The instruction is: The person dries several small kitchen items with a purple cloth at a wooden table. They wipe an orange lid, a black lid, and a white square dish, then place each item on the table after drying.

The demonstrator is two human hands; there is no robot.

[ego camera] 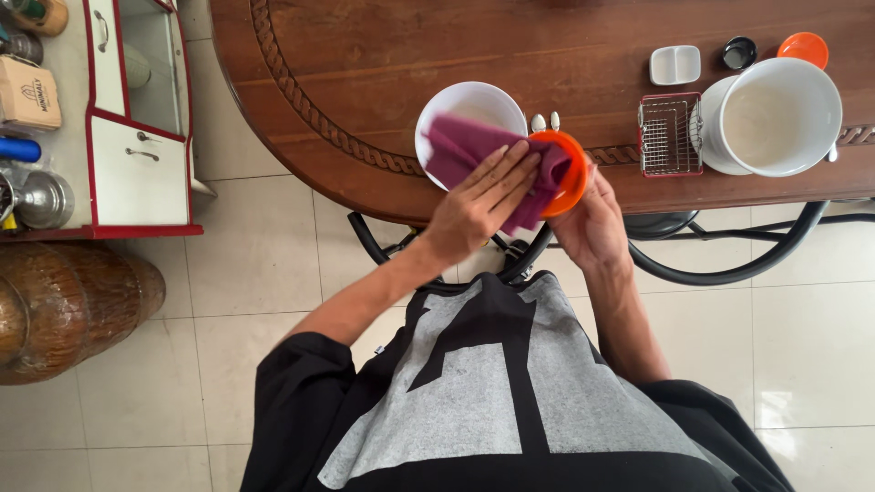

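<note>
Seen from the head camera, the person stands at the edge of the wooden table (383,55). The right hand (592,223) cups a small orange bowl (567,173) from below and outside, tipped on its side so its round mouth faces toward the left hand; being round, it has no clear long axis. The left hand (478,205) lies flat with fingers stretched out, pressing a purple cloth (465,150) into the bowl's mouth. The cloth trails left over a white bowl (469,105) standing on the table just behind.

Off to the left, a tan cardboard box (27,91) with dark print sits on a counter beside a red-trimmed white cabinet (137,155).

The orange bowl is glossy plastic, bright, with most of its inside hidden by cloth. Further right stand a small wire basket (670,137) and a large white pot (779,114).
</note>
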